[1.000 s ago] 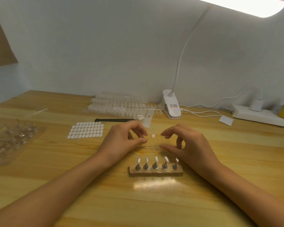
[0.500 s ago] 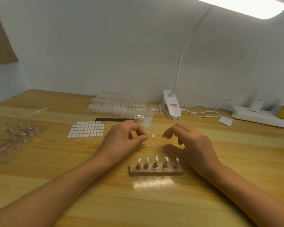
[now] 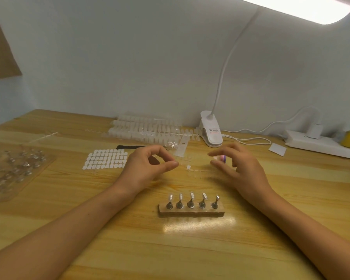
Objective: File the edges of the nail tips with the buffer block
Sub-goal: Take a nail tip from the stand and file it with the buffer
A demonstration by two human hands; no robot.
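Wooden table [image 3: 129, 249] fills the lower frame. White clip lamp [image 3: 211, 132] stands at centre back.

Left hand [image 3: 143, 170], centre frame: thumb and forefinger curled into a ring with tips meeting. Cannot tell whether anything clear is pinched there.

Right hand [image 3: 242, 170], right of centre: fingers curved, thumb and forefinger pinching the buffer block [image 3: 222, 158], which is small, pink and purple, and blurred.

Clear tray [image 3: 47, 160] at left edge, with metal pieces inside. Strips of nail tips [image 3: 148, 132] lie along the back wall, left of the lamp. Sheet of white tabs [image 3: 106, 161] sits left of the left hand.

Wooden holder [image 3: 191, 212], lower centre, below both hands: five upright stands, each topped with a clear tip. Loose clear tips [image 3: 192, 170] lie on the table between the hands.
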